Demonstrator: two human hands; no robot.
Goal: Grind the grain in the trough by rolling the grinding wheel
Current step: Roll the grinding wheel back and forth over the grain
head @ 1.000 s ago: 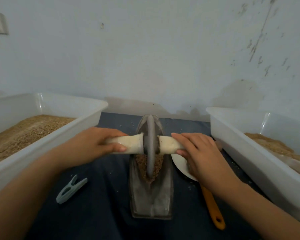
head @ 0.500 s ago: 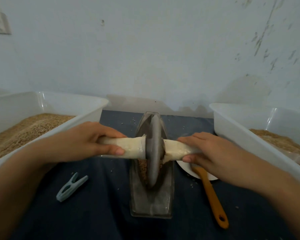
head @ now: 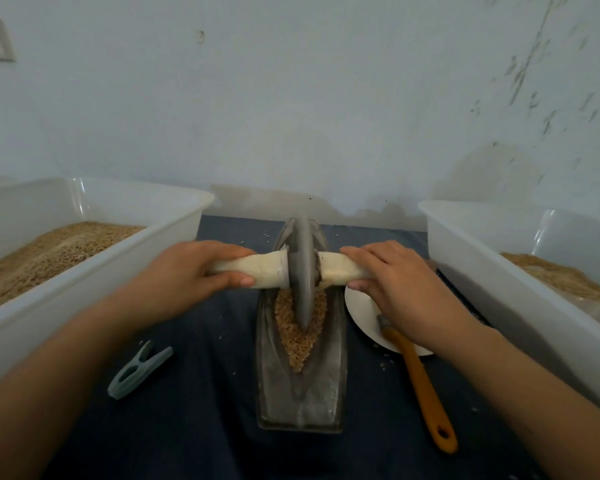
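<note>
Tubs of grain flank the work area: left tub [head: 84, 244], right tub [head: 499, 271]. Between them on the dark tabletop [head: 205, 427] lies the trough [head: 300, 393], holding the grain [head: 300, 341]. The grinding wheel [head: 303, 271] stands upright in it, now at the far end, having rolled away from the near end over the last second. Left hand [head: 187, 275] and right hand [head: 395, 292] each keep a closed grip on the pale axle handle [head: 257, 271]. Judgement: the forward stroke is complete; a return stroke follows.

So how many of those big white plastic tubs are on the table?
2. One white tub sits along the left edge, one white tub along the right, both holding grain. Others beyond the frame cannot be ruled out.
</note>
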